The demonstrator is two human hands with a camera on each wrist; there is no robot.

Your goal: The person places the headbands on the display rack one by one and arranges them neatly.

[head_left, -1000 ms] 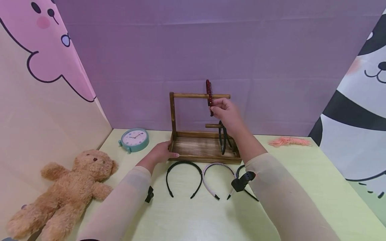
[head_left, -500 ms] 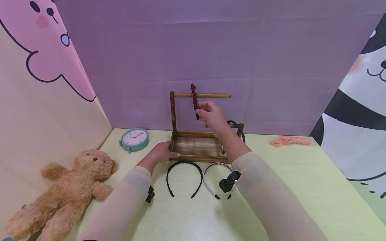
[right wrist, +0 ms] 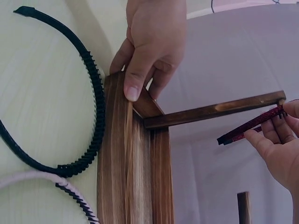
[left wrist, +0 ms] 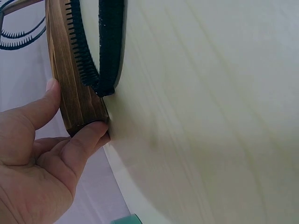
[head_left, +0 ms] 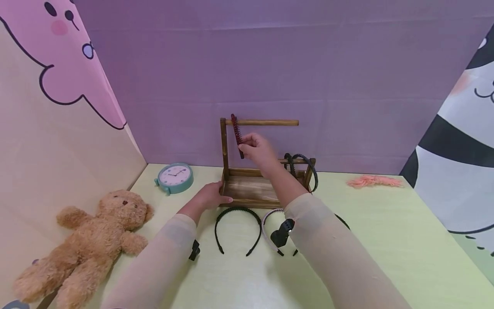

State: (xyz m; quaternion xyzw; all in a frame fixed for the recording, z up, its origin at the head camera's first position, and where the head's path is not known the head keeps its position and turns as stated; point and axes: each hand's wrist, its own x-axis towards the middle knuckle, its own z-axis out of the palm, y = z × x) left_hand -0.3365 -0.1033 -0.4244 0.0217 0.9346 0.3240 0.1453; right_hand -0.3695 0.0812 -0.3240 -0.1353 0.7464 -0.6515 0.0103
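My right hand (head_left: 258, 150) pinches a dark red toothed headband (head_left: 237, 133) at the left part of the wooden rack's upper bar (head_left: 274, 122), close to the upright post. In the right wrist view, the red headband (right wrist: 254, 122) shows both its arms, by the bar's post end. With thumb and fingers, my left hand (head_left: 208, 197) grips the left end of the rack's tray (head_left: 251, 203); the left wrist view shows these fingers round the wooden corner (left wrist: 81, 98). Dark headbands (head_left: 313, 171) hang on the lower bar, partly behind my right forearm.
In front of the rack lie a black headband (head_left: 238, 209) and a pale pink one (head_left: 266, 229); another black one (head_left: 342, 221) is mostly behind my right sleeve. A teal clock (head_left: 175, 178) and teddy bear (head_left: 102, 231) are left; pink yarn (head_left: 374, 181) lies right.
My right hand has moved left and slightly down along the upper bar with the red headband, toward the post. The left hand keeps its hold on the tray.
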